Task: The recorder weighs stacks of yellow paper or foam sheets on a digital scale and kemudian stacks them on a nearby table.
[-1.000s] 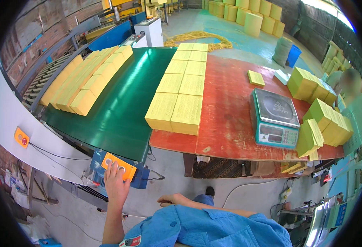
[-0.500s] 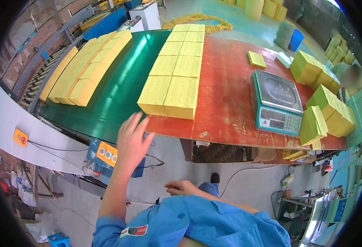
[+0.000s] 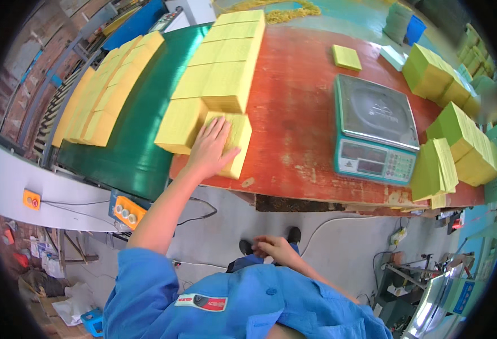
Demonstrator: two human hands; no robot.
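Near the front edge of a red wooden table [image 3: 294,113], the left hand [image 3: 209,152] lies open-fingered across a squared yellow paper stack [image 3: 239,133], apparently to steady it, while the right hand [image 3: 278,248] hangs empty, fingers loosely bent.

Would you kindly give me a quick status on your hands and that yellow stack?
Left hand laid over yellow stack; right hand loosely curled, away from it. Stack juts nearer than neighbouring block. Scale apart, to the right.
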